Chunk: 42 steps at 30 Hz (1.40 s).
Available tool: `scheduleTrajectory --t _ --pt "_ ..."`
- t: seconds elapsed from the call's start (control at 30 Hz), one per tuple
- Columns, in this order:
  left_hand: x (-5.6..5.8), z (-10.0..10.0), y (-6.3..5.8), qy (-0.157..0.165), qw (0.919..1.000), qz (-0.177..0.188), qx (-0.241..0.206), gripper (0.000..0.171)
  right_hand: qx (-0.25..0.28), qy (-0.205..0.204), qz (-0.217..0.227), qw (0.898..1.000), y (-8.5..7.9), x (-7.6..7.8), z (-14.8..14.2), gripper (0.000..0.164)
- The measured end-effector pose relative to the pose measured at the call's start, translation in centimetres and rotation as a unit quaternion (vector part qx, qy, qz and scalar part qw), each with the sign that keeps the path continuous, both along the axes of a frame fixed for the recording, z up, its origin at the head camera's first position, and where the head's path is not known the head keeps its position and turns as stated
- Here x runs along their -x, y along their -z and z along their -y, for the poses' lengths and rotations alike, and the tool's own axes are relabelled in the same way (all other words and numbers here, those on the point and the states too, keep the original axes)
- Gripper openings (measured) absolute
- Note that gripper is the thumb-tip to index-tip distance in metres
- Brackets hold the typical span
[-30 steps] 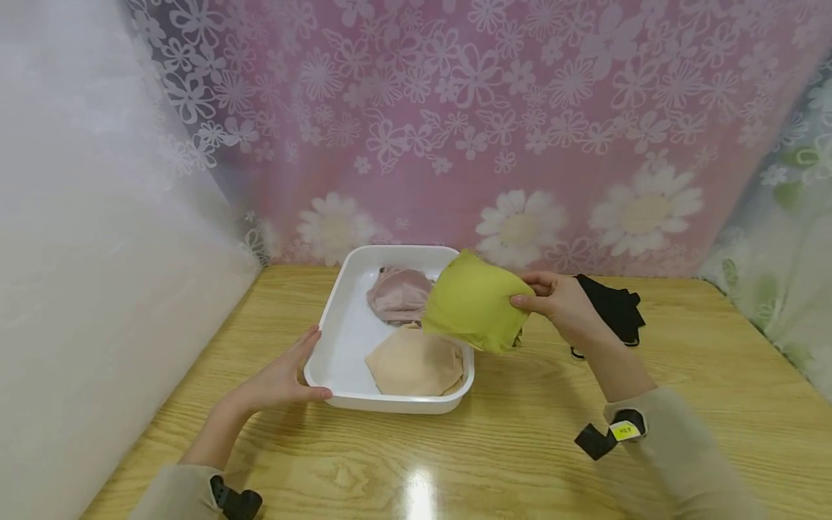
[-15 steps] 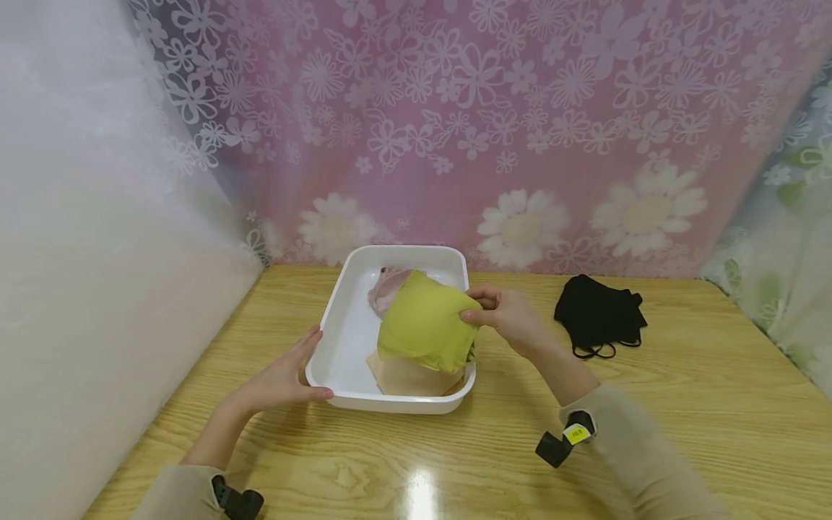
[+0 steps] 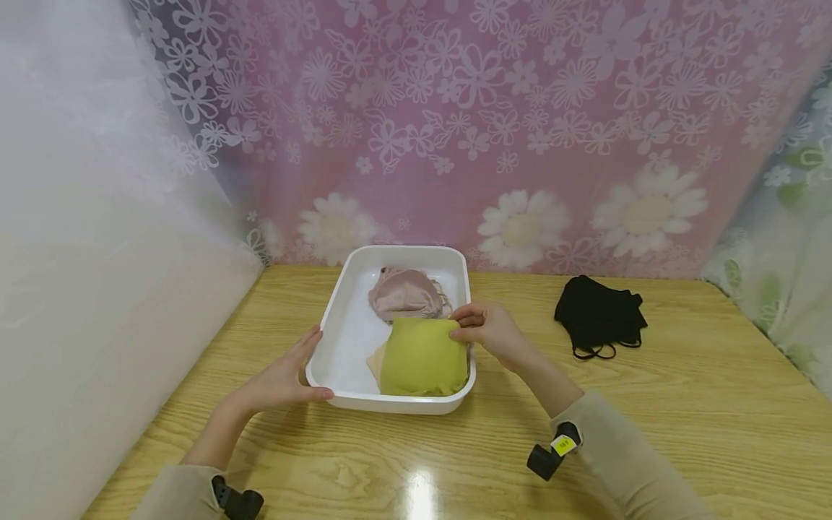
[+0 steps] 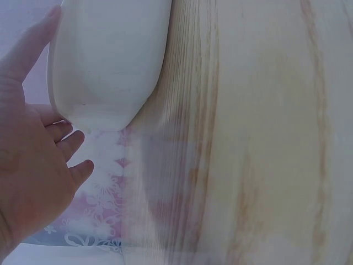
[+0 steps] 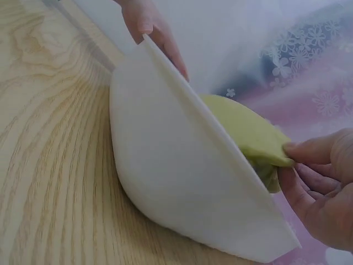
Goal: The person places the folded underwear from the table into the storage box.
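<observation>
A white plastic tray [image 3: 333,328] stands on the wooden table. My left hand [image 3: 276,375] spreads across its near left corner, thumb at the front rim and straight fingers along the left side. My right hand [image 3: 490,334] pinches the upper right edge of a folded yellow-green bra [image 3: 424,357], as the right wrist view also shows. This bra lies inside the tray's near right part, over a beige bra [image 3: 375,363] of which only the left edge shows. Behind it in the tray lies a dusty-pink bra [image 3: 404,292].
A black garment [image 3: 594,312] with thin straps lies on the table [image 3: 682,404] to the right of the tray. A pink floral curtain [image 3: 416,144] hangs behind the table, and a whitish sheet [image 3: 117,253] borders its left side.
My right hand has carried the yellow-green bra leftward and down into the tray, onto the beige one. The pink bra and black garment are uncovered again. My left hand has stayed put.
</observation>
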<state>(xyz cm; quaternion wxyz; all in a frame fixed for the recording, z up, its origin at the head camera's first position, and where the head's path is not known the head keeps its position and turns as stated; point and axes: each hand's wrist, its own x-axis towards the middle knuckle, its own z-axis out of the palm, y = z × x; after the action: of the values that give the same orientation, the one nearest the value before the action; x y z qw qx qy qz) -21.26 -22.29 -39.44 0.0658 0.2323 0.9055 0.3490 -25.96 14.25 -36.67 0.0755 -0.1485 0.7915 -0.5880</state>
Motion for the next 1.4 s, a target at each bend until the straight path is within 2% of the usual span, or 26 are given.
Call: scheduleTrajectory --t 0.2,0.5,0.7,1.0,1.1,1.2,1.27,1.33,1.4 --pt "0.2 0.0 0.0 0.002 1.0 0.0 -0.001 0.107 0.033 0.006 -0.016 0.999 0.1 -0.3 -0.6 0.024" --pt "0.4 -0.1 0.1 0.001 1.0 -0.005 -0.003 0.107 0.05 0.028 -0.008 0.998 0.7 -0.5 -2.7 0.03" --pt "0.3 -0.1 0.1 0.003 1.0 -0.003 -0.006 0.107 0.02 0.056 -0.01 0.998 0.9 -0.6 -6.0 0.036" --pt "0.2 -0.2 0.0 0.003 1.0 -0.002 -0.003 0.107 -0.013 0.092 -0.011 0.996 0.2 -0.9 -12.6 0.053" --pt "0.1 -0.2 0.0 0.004 1.0 0.0 -0.005 0.106 -0.004 0.107 -0.022 0.994 0.0 -0.9 -14.8 0.044" --pt "0.1 -0.2 0.0 0.003 1.0 0.0 -0.006 0.106 0.049 0.113 -0.023 0.992 -0.1 -0.8 -16.8 0.022" --pt "0.1 -0.2 0.1 0.002 1.0 -0.001 -0.005 0.106 0.069 0.115 -0.022 0.991 -0.2 -0.7 -18.1 0.015" --pt "0.1 -0.2 0.1 0.001 1.0 -0.001 -0.007 0.106 0.069 0.126 -0.016 0.989 -0.3 -0.5 -19.2 0.014" --pt "0.0 -0.1 0.1 0.001 1.0 -0.003 -0.007 0.106 0.036 0.145 -0.013 0.989 -0.4 -0.3 -20.2 0.016"
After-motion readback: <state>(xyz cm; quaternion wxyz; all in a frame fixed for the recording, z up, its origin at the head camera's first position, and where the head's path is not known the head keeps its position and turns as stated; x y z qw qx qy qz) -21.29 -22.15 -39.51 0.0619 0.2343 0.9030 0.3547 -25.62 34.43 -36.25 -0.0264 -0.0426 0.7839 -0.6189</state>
